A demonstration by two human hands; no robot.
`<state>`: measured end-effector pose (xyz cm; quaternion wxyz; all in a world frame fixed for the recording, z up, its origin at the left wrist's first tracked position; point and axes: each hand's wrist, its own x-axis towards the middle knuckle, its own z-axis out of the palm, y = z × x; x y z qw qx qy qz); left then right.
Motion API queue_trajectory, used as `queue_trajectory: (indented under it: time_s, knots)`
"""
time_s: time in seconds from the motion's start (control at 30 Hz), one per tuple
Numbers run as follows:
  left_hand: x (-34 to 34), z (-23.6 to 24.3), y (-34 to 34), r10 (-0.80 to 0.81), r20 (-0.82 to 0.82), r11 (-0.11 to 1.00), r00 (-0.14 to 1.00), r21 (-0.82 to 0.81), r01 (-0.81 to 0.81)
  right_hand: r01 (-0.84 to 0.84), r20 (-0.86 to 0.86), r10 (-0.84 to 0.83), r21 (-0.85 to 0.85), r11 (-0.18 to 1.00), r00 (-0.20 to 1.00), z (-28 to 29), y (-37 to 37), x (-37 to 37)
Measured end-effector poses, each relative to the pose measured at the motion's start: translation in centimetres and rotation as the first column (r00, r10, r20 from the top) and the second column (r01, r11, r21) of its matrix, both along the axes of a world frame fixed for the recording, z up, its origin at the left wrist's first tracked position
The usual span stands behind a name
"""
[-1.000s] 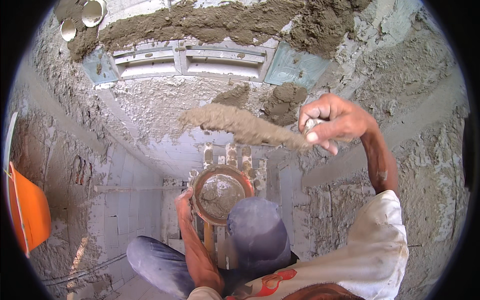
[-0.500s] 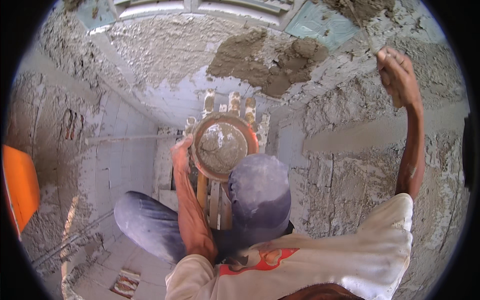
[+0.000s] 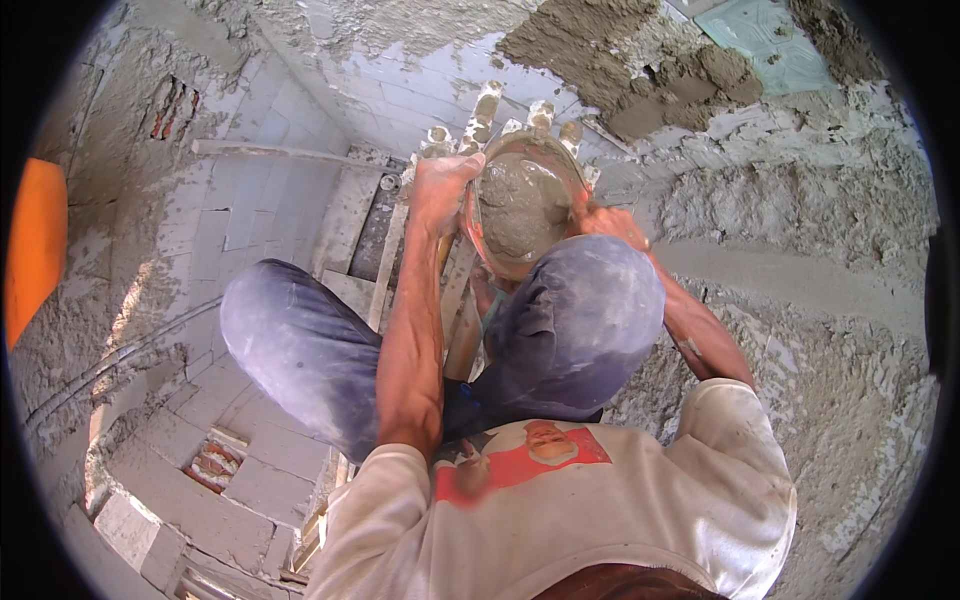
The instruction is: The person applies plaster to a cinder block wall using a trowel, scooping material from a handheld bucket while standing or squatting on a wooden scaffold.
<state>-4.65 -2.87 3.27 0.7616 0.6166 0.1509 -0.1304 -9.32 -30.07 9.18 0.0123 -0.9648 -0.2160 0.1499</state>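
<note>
A round orange-brown basin (image 3: 478, 240) of wet grey mortar (image 3: 522, 205) sits tilted in front of my knees, above several mortar-caked timber pieces (image 3: 483, 115). My left hand (image 3: 443, 188) is closed on its left rim, thumb at the top edge. At the opposite rim is my right hand (image 3: 612, 226), its fingers curled in. Whether those fingers grip the rim or a tool is hidden by the basin's edge and my raised knee (image 3: 590, 295). No trowel blade can be made out in the mortar.
Fresh dark mortar (image 3: 640, 75) covers part of the wall ahead, next to a pale green patterned tile (image 3: 770, 45). A long strip (image 3: 270, 150) juts across at the left. An orange object (image 3: 35, 250) stands at the far left; rough plastered wall (image 3: 790, 220) rises at the right.
My right hand has come down from the upper right wall, where it held a long thin tool, to the basin's right rim. The basin is tilted more, and the view has shifted.
</note>
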Motion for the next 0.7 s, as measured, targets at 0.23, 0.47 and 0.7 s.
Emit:
queue_trajectory:
  time_s: [0.23,0.47,0.7]
  knots:
    - [0.3,0.5,-0.4,-0.060,-0.051,0.996,0.997,0.065,0.063,0.183,-0.349,0.000,0.491,0.852,0.937,-2.7,-3.0,-2.8]
    - [-0.5,-3.9,2.7,0.053,-0.052,0.994,0.997,0.100,-0.048,0.253,-0.327,-0.124,0.389,0.886,0.937,0.7,-1.6,-1.4]
    - [0.5,-7.0,2.6,0.138,-0.164,0.981,0.977,-0.116,-0.158,-0.170,0.163,0.102,0.488,0.856,0.981,14.9,4.0,7.6]
